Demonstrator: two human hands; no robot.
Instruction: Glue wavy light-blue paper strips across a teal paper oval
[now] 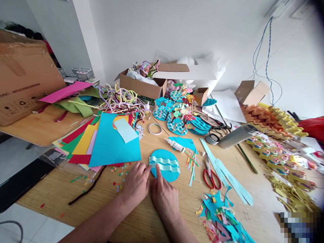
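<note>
A blue paper circle (165, 154) lies on the table in front of me, with two wavy light-blue paper strips (167, 167) running across it. My left hand (136, 180) is closed at the circle's left edge, its fingertips on the end of the lower strip. With its index finger stretched out, my right hand (165, 195) presses on that strip near its left part; the other fingers are curled. Just beyond the circle lies a white glue bottle (176, 145) on blue paper scraps. Red-handled scissors (212, 179) rest to the right, beside long light-blue strips (233, 175).
Stacked coloured paper (113, 141) lies at left, near a cardboard box (25, 77). Finished blue discs with wavy strips (177, 126) are piled at the back. A metal flask (238, 136) lies at right. Paper scraps (222, 216) cover the front right.
</note>
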